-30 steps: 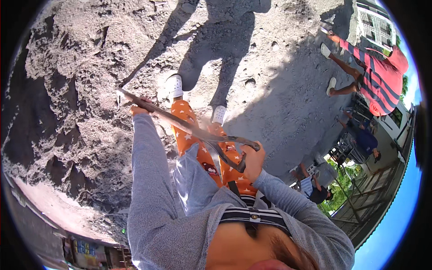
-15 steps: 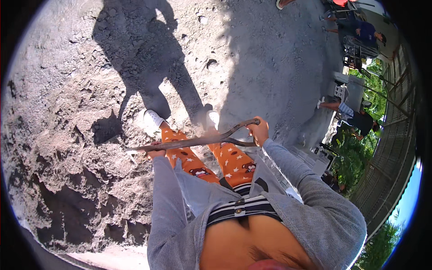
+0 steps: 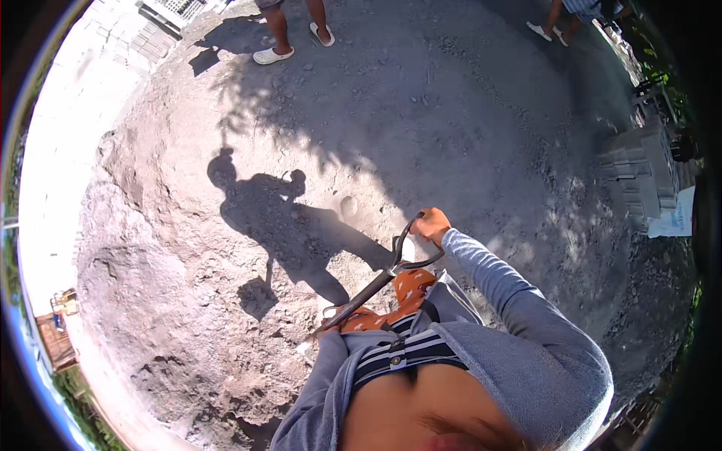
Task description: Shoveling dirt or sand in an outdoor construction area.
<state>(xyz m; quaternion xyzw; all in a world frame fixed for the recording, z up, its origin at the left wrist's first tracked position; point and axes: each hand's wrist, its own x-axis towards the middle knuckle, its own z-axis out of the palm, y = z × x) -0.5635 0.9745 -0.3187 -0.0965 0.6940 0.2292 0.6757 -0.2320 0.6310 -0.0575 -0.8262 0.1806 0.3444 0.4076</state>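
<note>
My right hand (image 3: pixel 431 225) is closed around the forked grip of a shovel (image 3: pixel 368 288) with a dark wooden handle. From that grip the handle slants down to the left, across the front of my orange patterned trousers (image 3: pixel 412 289). Low on the handle, my left hand (image 3: pixel 329 333) is wrapped round it, its fingers mostly hidden. A pale bit shows just past that hand; I cannot make out the blade itself. A broad shape, like a shovel's blade, appears in my shadow (image 3: pixel 271 203) on the ground.
A heap of rough grey sand or soil (image 3: pixel 188 331) spreads to my left and front. Ahead stands a person in white clogs (image 3: pixel 274 55); another person's feet (image 3: pixel 547 32) are at the far right. Stacked grey blocks (image 3: pixel 639 173) stand at the right, with more blocks (image 3: pixel 143 37) far left.
My view has swung left, bringing the nearer person's legs and block stacks into sight. The shovel, level before, now slants with its grip end higher; both hands still hold it.
</note>
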